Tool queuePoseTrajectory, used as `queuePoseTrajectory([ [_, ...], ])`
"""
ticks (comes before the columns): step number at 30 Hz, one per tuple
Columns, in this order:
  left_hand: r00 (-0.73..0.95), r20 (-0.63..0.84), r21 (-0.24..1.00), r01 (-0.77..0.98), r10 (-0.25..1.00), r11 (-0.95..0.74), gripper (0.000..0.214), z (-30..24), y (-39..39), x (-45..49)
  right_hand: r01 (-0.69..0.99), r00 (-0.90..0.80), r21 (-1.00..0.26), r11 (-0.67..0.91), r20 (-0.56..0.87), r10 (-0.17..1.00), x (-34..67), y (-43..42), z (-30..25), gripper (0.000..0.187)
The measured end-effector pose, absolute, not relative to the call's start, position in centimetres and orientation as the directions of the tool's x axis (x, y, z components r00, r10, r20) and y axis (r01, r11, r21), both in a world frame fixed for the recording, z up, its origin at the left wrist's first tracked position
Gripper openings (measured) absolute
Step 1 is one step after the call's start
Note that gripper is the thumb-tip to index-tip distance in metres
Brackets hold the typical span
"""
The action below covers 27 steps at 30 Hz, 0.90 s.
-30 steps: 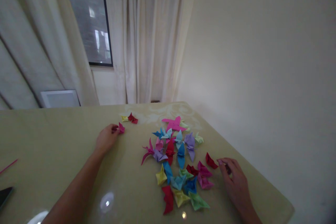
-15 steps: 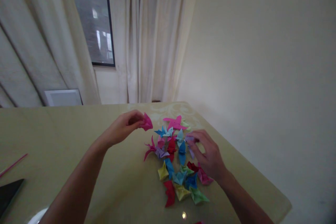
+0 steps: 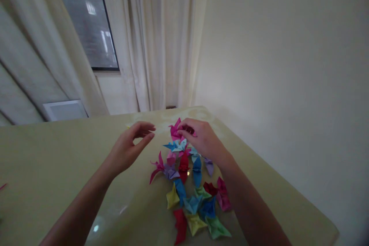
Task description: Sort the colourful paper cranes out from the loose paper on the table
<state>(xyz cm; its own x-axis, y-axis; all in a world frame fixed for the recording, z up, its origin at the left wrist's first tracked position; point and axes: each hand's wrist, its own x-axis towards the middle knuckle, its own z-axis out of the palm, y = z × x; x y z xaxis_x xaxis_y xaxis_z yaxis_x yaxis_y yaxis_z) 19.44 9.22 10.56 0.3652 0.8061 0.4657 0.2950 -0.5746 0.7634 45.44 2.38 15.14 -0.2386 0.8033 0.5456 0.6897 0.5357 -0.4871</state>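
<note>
My left hand [image 3: 128, 148] is raised over the table, thumb and fingers curved but apart, with nothing between them. To its right, my right hand [image 3: 201, 136] pinches a pink paper crane [image 3: 174, 130] at the far end of the pile. Just below it are a blue and a pale blue paper crane [image 3: 181, 145]. A magenta crane [image 3: 158, 167], a lilac one [image 3: 171, 172], a red one [image 3: 183, 167] and a blue one [image 3: 197, 171] lie nearer. Under my right wrist sits another lilac crane [image 3: 209, 165].
Closer to me several folded paper pieces lie together, among them a yellow one [image 3: 173, 198], a red one [image 3: 180, 226] and a green one [image 3: 216, 227]. The glossy table [image 3: 69, 153] ends near a wall [image 3: 273, 65] and curtains [image 3: 170, 38].
The pink folded paper has left my left hand, which has opened. My right hand has moved up and left from the lilac crane to a pink one. The view has shifted slightly.
</note>
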Motion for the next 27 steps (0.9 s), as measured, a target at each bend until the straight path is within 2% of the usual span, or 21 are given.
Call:
queuePoseTrajectory([
  [3, 0.197, 0.449, 0.727, 0.488, 0.872, -0.484, 0.041, 5.7, 12.5, 18.4, 0.818, -0.147, -0.416, 0.399, 0.518, 0.842, 48.0, 3.0, 15.7, 0.015],
  [6, 0.08, 0.525, 0.495, 0.781, 0.847, -0.381, 0.046, 0.3, 14.5, 17.1, 0.903, -0.087, -0.34, 0.262, 0.453, 0.888, 50.0, 3.4, 15.7, 0.017],
  [8, 0.056, 0.51, 0.403, 0.866, 0.858, -0.296, 0.051, -2.2, 15.0, 16.6, 0.927, -0.08, -0.31, 0.211, 0.385, 0.92, 50.7, 3.7, 15.4, 0.016],
  [13, 0.046, 0.48, 0.301, 0.929, 0.876, -0.214, 0.059, -3.4, 16.0, 16.7, 0.934, -0.12, -0.308, 0.179, 0.202, 0.972, 50.7, 4.0, 14.6, 0.015],
  [19, 0.052, 0.35, 0.238, 0.961, 0.935, -0.143, 0.067, -2.2, 19.5, 17.5, 0.93, -0.2, -0.297, 0.218, 0.09, 0.976, 49.7, 3.9, 14.3, 0.017],
  [23, 0.129, 0.262, 0.22, 0.957, 0.957, -0.189, 0.056, -2.4, 21.1, 17.2, 0.937, -0.239, -0.255, 0.24, 0.035, 0.97, 49.3, 3.7, 14.4, 0.024],
  [27, 0.211, 0.309, 0.263, 0.918, 0.927, -0.297, 0.044, -2.8, 21.3, 16.4, 0.953, -0.214, -0.222, 0.208, -0.003, 0.977, 49.0, 3.6, 14.8, 0.023],
])
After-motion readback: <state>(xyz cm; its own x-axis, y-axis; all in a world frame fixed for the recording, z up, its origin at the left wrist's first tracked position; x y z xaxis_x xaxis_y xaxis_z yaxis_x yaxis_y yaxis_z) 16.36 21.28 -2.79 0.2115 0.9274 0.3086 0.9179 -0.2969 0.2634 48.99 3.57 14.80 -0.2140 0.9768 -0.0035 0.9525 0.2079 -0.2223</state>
